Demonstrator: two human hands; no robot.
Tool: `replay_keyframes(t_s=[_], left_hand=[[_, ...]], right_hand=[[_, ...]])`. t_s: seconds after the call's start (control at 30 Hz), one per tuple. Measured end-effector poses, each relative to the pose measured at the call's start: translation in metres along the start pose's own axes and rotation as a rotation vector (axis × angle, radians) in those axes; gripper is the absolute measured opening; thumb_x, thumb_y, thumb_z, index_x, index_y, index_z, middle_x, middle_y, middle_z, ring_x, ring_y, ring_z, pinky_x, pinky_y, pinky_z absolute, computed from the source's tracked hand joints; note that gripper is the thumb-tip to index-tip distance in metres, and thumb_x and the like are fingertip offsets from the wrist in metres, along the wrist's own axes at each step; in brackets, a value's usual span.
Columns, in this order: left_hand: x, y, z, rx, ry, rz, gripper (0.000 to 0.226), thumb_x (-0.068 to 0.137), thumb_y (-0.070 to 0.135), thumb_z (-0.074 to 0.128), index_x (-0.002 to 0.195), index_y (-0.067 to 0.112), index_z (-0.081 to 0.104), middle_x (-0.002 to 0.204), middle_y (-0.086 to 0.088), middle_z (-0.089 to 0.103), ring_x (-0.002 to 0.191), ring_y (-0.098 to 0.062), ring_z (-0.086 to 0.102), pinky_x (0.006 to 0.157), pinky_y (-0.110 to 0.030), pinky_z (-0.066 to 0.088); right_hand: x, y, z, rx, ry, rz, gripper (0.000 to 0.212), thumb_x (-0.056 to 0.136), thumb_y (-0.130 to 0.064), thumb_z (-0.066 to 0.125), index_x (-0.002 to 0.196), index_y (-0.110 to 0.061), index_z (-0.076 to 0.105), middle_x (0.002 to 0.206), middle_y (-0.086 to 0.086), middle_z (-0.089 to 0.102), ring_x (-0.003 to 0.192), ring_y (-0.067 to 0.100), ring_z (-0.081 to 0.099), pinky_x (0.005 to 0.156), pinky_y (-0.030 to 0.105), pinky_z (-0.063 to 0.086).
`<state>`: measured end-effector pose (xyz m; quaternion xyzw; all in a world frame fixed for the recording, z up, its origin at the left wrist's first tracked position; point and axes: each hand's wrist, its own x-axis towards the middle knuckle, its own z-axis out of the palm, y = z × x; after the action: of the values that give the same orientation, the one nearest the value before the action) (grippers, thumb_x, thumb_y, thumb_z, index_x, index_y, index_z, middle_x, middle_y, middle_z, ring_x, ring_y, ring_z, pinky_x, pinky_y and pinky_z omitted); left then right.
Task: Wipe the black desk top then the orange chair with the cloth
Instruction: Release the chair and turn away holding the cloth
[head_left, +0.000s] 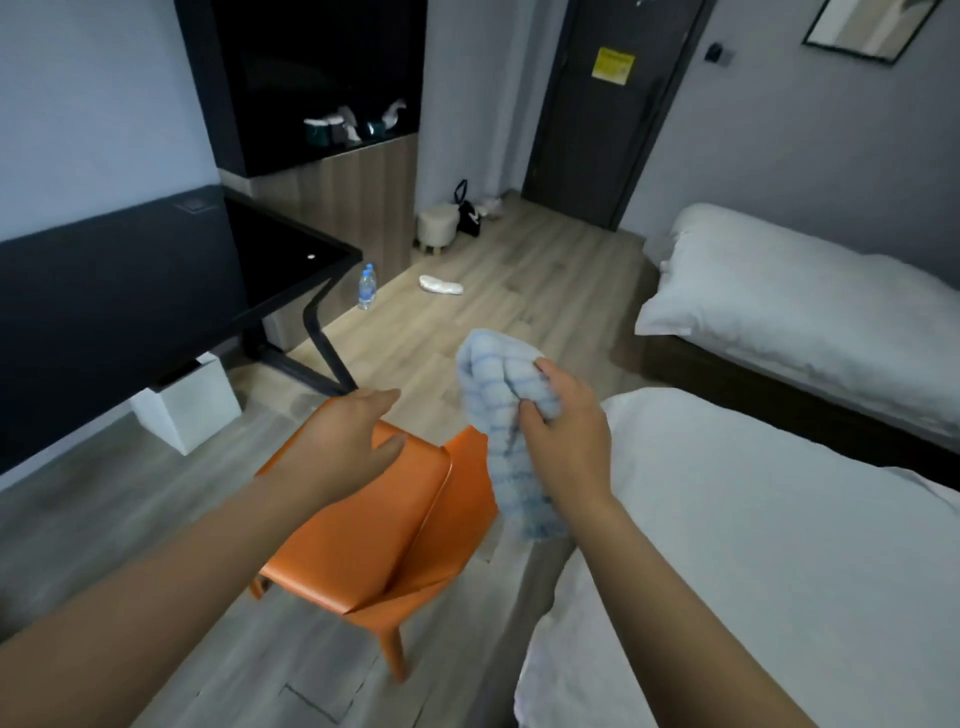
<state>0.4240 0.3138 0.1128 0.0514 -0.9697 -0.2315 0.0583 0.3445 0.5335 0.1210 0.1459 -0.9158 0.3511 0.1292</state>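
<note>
Reaching forward with both bare forearms, you hold your left hand (348, 447) flat over the top edge of the orange chair (363, 540). Its palm is down, its straight fingers point toward one o'clock, and its thumb is spread apart and lies along the orange edge. Whether the palm actually bears on the chair cannot be told from this view. Your right hand (566, 441) is lifted just at three o'clock of the left one, well clear of the chair, with fingers and thumb curled tight round the cloth (493, 374). That is the one cloth here, pale blue and ribbed. It is bunched above your knuckles, and its loose tail hangs down past your wrist toward six o'clock. The single chair stands on the wooden floor (519, 291) low in the middle of your view. The one black desk (275, 260) sits well apart from it at ten o'clock, its glossy top bare where it shows. You have two beds in sight, both in white linen: the near bed (753, 545) just beside the chair at four o'clock, and the far bed (805, 322) at two o'clock. One white box (187, 405) sits under the desk. One water bottle (367, 287) stands upright on the floor by the desk's far corner, and one small white thing (440, 285), too blurred to name, lies near it. Farther off at twelve o'clock are one round stool (438, 224) and one black bag (467, 213), touching or nearly so, beside a dark door (608, 135).
</note>
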Motion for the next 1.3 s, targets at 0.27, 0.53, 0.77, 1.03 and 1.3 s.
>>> replay_keyframes(t_s=[0.27, 0.53, 0.77, 1.03, 1.3], left_hand=[[0.077, 0.058, 0.006, -0.031, 0.034, 0.037, 0.06, 0.092, 0.037, 0.058, 0.145, 0.018, 0.039, 0.146, 0.001, 0.044, 0.13, -0.012, 0.044, 0.105, -0.023, 0.037], [0.181, 0.068, 0.002, -0.047, 0.051, 0.085, 0.06, 0.091, 0.035, 0.059, 0.145, 0.018, 0.039, 0.143, -0.001, 0.047, 0.126, -0.014, 0.048, 0.099, -0.023, 0.039], [0.276, 0.065, 0.022, -0.061, 0.065, 0.049, 0.06, 0.091, 0.036, 0.058, 0.145, 0.019, 0.039, 0.142, 0.001, 0.047, 0.125, -0.013, 0.048, 0.098, -0.02, 0.036], [0.431, 0.078, 0.071, 0.006, 0.08, -0.067, 0.061, 0.09, 0.043, 0.057, 0.144, 0.023, 0.04, 0.142, 0.005, 0.048, 0.125, -0.01, 0.048, 0.101, -0.02, 0.035], [0.561, 0.097, 0.091, 0.074, 0.093, -0.242, 0.065, 0.088, 0.051, 0.056, 0.145, 0.026, 0.037, 0.147, 0.009, 0.041, 0.134, -0.009, 0.038, 0.109, -0.023, 0.031]], right_hand=[[0.08, 0.036, -0.045, 0.08, 0.063, 0.009, 0.043, 0.091, -0.021, 0.051, 0.135, -0.024, 0.052, 0.129, -0.003, 0.057, 0.113, 0.011, 0.052, 0.088, 0.012, 0.032], [0.158, 0.061, -0.045, 0.028, 0.085, 0.007, 0.042, 0.093, -0.02, 0.052, 0.135, -0.023, 0.051, 0.129, -0.002, 0.056, 0.113, 0.012, 0.052, 0.089, 0.011, 0.032], [0.258, 0.093, -0.018, 0.012, 0.059, -0.006, 0.04, 0.092, -0.021, 0.052, 0.132, -0.025, 0.053, 0.124, -0.003, 0.059, 0.109, 0.012, 0.055, 0.088, 0.016, 0.036], [0.418, 0.175, 0.018, 0.081, -0.048, -0.063, 0.039, 0.093, -0.022, 0.05, 0.132, -0.024, 0.053, 0.126, -0.005, 0.058, 0.113, 0.011, 0.054, 0.095, 0.022, 0.04], [0.577, 0.225, 0.04, 0.042, -0.217, -0.204, 0.034, 0.092, -0.025, 0.048, 0.125, -0.021, 0.056, 0.12, -0.003, 0.061, 0.11, 0.015, 0.057, 0.095, 0.036, 0.045]])
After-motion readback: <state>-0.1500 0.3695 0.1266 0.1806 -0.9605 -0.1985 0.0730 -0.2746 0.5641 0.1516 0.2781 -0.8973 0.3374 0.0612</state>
